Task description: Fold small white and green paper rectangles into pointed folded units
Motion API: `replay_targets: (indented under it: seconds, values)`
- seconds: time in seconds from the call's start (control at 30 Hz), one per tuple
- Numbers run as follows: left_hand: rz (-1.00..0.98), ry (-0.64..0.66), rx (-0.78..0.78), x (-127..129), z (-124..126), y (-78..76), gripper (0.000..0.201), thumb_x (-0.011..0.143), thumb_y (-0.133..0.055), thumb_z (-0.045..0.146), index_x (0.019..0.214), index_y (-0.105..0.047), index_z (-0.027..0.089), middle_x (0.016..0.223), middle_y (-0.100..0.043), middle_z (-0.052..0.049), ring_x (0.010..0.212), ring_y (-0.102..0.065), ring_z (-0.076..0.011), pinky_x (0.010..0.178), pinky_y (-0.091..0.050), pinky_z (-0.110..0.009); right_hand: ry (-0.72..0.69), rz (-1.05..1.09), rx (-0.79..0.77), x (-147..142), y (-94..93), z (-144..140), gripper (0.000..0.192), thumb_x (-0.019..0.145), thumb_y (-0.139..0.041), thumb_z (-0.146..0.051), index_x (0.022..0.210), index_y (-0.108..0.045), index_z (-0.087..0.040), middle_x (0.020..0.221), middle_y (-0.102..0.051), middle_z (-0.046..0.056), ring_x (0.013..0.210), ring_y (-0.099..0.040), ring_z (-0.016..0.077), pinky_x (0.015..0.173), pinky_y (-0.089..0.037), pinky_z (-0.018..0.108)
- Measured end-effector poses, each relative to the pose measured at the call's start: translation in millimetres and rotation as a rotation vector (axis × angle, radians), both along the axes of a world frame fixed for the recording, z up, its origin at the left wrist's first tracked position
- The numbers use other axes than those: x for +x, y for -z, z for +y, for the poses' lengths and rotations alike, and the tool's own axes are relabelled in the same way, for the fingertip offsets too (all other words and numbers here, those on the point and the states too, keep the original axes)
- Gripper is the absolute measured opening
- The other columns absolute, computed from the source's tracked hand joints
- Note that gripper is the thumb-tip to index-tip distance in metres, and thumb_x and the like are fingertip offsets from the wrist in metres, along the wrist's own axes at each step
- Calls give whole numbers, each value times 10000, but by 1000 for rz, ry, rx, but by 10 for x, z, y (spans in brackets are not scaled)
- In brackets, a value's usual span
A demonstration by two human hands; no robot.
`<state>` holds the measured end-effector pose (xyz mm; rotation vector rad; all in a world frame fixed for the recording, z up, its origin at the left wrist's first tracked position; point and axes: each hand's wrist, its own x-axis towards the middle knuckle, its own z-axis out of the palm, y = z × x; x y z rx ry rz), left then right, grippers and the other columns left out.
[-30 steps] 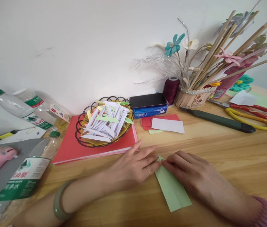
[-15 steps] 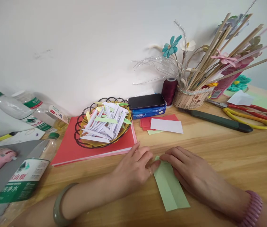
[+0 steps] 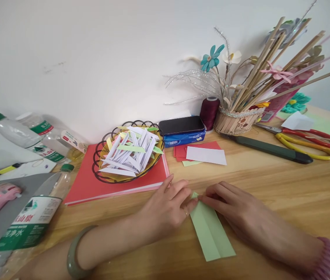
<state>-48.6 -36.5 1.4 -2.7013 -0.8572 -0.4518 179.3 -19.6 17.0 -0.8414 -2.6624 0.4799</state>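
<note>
Both hands press on the far end of a pale green folded paper strip (image 3: 210, 233) that lies flat on the wooden bench (image 3: 284, 194); the left hand (image 3: 165, 208) rests palm down with fingers extended onto the strip's left corner, and the right hand (image 3: 235, 212) lies likewise flat with its fingertips on the right corner, so neither is closed around anything; the fingertips nearly meet at the strip's tip, which they partly cover, so the fold there is hard to make out. A green bangle (image 3: 73, 252) sits on the left wrist and a pink bracelet (image 3: 327, 258) on the right, the latter cut off by the frame's edge.

Beyond the hands, a black wire basket (image 3: 128, 153) of folded white and green paper pieces stands on a red paper pad (image 3: 95, 186); to its right lie small red and white paper sheets (image 3: 201, 153), a dark phone on a blue tissue pack (image 3: 182, 130), a maroon thread spool (image 3: 209, 111), and a stick-built holder (image 3: 237, 118) of paper flowers and wooden sticks; a dark utility knife (image 3: 270, 147) and yellow and red scissors (image 3: 308, 144) lie further right. Plastic water bottles (image 3: 21, 136) crowd the left edge, partly out of view; a plain white wall stands behind.
</note>
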Motion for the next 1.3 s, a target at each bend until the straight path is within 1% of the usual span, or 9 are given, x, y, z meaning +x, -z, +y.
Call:
replay_targets:
  seconds: [0.2,0.33,0.53,0.63,0.7,0.8,0.97,1.07,1.3]
  values:
    - [39,-9,-25,-4,-3,-42,248,909,-492,168,1144,-568,167,1005,-588,-79,1130,-452,-250,1003,-350,-526,-16,-13,8,82,-150,-47,258,842,-449,-110,1010,-616,-212,947,-601,65,863,-574,183,749,-515,336]
    - [42,-7,-15,-5,-3,-35,252,897,-507,174,1142,-565,169,1002,-589,-74,1130,-459,-254,1020,-323,-538,0,-8,1,147,-157,-57,286,851,-446,-134,1067,-604,-236,968,-607,61,877,-579,183,749,-518,330]
    - [11,-2,-28,-5,-1,-32,254,906,-476,151,1144,-567,162,977,-600,-66,1106,-472,-259,994,-357,-533,20,12,-65,212,-155,-100,299,829,-404,-80,1019,-580,-229,1024,-568,70,866,-583,162,709,-514,282]
    - [10,-4,-37,-22,14,-36,261,919,-469,180,1164,-557,187,995,-606,-55,1114,-467,-249,1000,-356,-516,-51,13,-90,186,-188,-171,292,825,-446,-89,1036,-575,-244,1003,-569,57,858,-577,153,687,-504,258]
    - [7,-1,-43,-35,23,-42,280,934,-439,185,1196,-538,189,1025,-612,-56,1121,-465,-244,998,-359,-503,-110,-2,-76,148,-190,-216,234,851,-439,-93,942,-598,-237,931,-581,45,816,-567,154,665,-487,270]
    - [-78,6,-18,-34,12,-58,305,952,-359,145,1197,-540,138,1062,-628,-72,1109,-479,-232,996,-370,-459,-124,-4,6,88,-135,-248,228,900,-392,-117,844,-596,-204,848,-589,46,746,-545,167,630,-458,304]
    - [-310,99,12,38,-66,-81,173,930,-469,162,910,-641,157,859,-690,10,959,-573,-104,1008,-369,-276,17,1,138,37,3,-211,230,926,-365,-144,869,-585,-184,835,-585,51,741,-545,176,639,-448,314]
    - [-288,147,-1,75,-94,-94,135,912,-503,148,877,-634,144,792,-694,38,924,-594,-80,1019,-364,-259,54,4,64,30,16,-168,196,920,-403,-168,842,-581,-194,828,-573,37,726,-548,159,622,-441,288]
    - [-270,162,12,71,-122,-82,112,890,-524,113,861,-632,121,788,-693,15,920,-590,-109,992,-388,-296,79,33,-167,32,-1,-102,167,907,-455,-208,815,-594,-207,832,-572,23,745,-562,144,633,-439,265]
